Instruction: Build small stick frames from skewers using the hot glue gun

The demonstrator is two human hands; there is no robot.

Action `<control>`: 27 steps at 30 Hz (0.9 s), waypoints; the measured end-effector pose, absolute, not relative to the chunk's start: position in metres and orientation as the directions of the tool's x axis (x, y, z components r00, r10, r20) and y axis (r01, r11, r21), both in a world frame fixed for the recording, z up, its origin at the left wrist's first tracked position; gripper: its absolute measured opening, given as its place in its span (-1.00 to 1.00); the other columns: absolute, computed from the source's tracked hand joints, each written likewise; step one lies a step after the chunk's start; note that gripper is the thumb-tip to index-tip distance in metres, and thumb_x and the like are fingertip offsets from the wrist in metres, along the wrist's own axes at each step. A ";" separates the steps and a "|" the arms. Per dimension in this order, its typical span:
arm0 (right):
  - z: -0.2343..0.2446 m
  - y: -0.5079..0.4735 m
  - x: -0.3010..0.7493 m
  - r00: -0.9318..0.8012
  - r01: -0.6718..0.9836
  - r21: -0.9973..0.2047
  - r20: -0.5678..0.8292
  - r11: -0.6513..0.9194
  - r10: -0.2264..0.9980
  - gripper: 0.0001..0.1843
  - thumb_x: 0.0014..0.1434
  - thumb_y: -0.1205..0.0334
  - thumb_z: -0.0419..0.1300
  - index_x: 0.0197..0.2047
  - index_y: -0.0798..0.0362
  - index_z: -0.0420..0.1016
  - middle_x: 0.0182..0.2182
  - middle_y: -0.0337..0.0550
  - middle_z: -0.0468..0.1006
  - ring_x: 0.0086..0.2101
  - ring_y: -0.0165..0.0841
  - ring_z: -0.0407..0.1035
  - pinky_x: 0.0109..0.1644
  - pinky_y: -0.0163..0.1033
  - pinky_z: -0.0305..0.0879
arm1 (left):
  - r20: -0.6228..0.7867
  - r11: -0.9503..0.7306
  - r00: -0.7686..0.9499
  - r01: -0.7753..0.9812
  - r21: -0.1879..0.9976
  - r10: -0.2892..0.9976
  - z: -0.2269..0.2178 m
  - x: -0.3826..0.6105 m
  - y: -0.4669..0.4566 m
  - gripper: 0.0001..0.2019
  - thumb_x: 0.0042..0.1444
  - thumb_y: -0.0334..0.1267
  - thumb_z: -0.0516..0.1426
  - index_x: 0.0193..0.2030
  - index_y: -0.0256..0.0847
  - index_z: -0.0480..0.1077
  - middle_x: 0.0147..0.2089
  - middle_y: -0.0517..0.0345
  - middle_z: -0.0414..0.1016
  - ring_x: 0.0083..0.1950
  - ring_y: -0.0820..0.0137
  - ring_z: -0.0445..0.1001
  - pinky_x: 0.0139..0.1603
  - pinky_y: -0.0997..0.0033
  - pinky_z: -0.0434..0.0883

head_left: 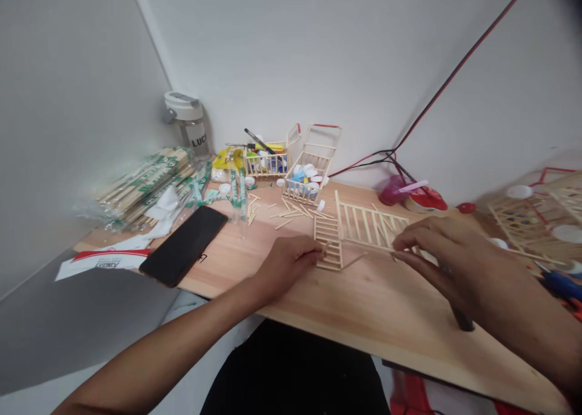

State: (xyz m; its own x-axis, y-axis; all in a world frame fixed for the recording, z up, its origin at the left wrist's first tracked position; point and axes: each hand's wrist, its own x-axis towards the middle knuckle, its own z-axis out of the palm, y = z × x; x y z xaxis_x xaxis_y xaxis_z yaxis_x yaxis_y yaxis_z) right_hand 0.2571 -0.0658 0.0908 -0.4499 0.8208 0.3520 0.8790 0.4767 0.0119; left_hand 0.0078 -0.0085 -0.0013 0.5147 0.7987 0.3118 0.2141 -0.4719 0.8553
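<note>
My left hand (291, 263) is closed in a pinch on a short wooden stick (326, 246), at the lower left of a small ladder-like stick frame (334, 226) lying on the table. A longer ladder-like stick frame (364, 222) lies to the right of it. Thumb and fingertips of my right hand (448, 260) are pinched together at the near right end of that longer frame. What they hold, if anything, is hidden. Below this hand a dark object (461, 318) shows in part; its kind is unclear. One loose stick (354, 261) lies beside the small frame.
Behind stand two stick-built carts, one holding bottle caps (309, 175), the other pens (264, 145). Cut sticks (291, 209) are scattered in front. Leftward are a phone (184, 245), bagged skewers (145, 182) and a bottle (191, 124). More stick structures (536, 215) stand right.
</note>
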 end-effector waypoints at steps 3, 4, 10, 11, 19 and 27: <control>0.092 -0.066 0.254 -0.468 0.878 0.073 0.347 0.474 0.813 -0.75 0.30 0.07 -0.03 -0.24 -0.01 0.39 -0.26 -0.09 0.48 -0.20 -0.19 0.35 -0.19 -0.10 0.23 | 0.324 -0.481 0.519 0.201 0.854 0.791 -0.003 0.007 -0.009 -0.85 0.18 -0.33 0.11 -0.33 -0.27 0.49 -0.33 0.18 0.54 -0.27 0.47 0.47 -0.21 0.57 0.29; 0.092 -0.066 0.253 -0.471 0.877 0.088 0.345 0.472 0.811 -0.74 0.30 0.06 -0.03 -0.25 -0.01 0.39 -0.26 -0.09 0.47 -0.21 -0.19 0.35 -0.19 -0.10 0.23 | 0.330 -0.486 0.519 0.198 0.851 0.788 -0.003 0.007 -0.009 -0.85 0.18 -0.32 0.10 -0.33 -0.26 0.49 -0.34 0.18 0.53 -0.28 0.48 0.46 -0.22 0.57 0.29; 0.093 -0.067 0.249 -0.473 0.880 0.122 0.325 0.460 0.819 -0.70 0.30 0.04 -0.04 -0.26 0.01 0.40 -0.28 -0.09 0.47 -0.24 -0.19 0.33 -0.18 -0.09 0.22 | 0.341 -0.499 0.522 0.196 0.844 0.782 -0.003 0.005 -0.011 -0.86 0.19 -0.33 0.10 -0.35 -0.26 0.47 -0.36 0.20 0.50 -0.29 0.48 0.45 -0.22 0.56 0.28; 0.092 -0.067 0.249 -0.469 0.882 0.125 0.318 0.454 0.824 -0.70 0.30 0.03 -0.04 -0.27 0.02 0.40 -0.28 -0.08 0.47 -0.24 -0.19 0.33 -0.18 -0.08 0.22 | 0.341 -0.498 0.519 0.196 0.845 0.784 -0.003 0.005 -0.011 -0.86 0.19 -0.33 0.10 -0.35 -0.26 0.47 -0.36 0.20 0.50 -0.29 0.48 0.45 -0.23 0.56 0.27; 0.093 -0.065 0.255 -0.485 0.874 0.209 0.330 0.438 0.810 -0.65 0.30 0.01 -0.05 -0.27 0.04 0.43 -0.28 -0.04 0.46 -0.25 -0.18 0.33 -0.18 -0.09 0.22 | 0.337 -0.496 0.527 0.194 0.846 0.781 -0.002 0.006 -0.010 -0.86 0.18 -0.34 0.10 -0.37 -0.24 0.46 -0.36 0.21 0.51 -0.28 0.47 0.45 -0.21 0.55 0.29; 0.091 -0.068 0.249 -0.491 0.871 0.203 0.368 0.448 0.789 -0.71 0.29 0.08 -0.01 -0.31 0.05 0.43 -0.32 -0.04 0.47 -0.29 -0.20 0.32 -0.23 -0.12 0.21 | 0.306 -0.479 0.506 0.256 0.840 0.806 0.001 0.007 -0.010 -0.88 0.14 -0.35 0.12 -0.35 -0.23 0.49 -0.34 0.21 0.55 -0.26 0.46 0.48 -0.21 0.55 0.30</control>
State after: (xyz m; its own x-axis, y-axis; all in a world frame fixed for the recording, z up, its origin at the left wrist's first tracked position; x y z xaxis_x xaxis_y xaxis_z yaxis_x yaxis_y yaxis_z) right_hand 0.2487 -0.0675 0.0913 -0.4915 0.7891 0.3683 0.8709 0.4475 0.2032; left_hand 0.0075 -0.0099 0.0009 0.5063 0.8062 0.3060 0.2558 -0.4793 0.8396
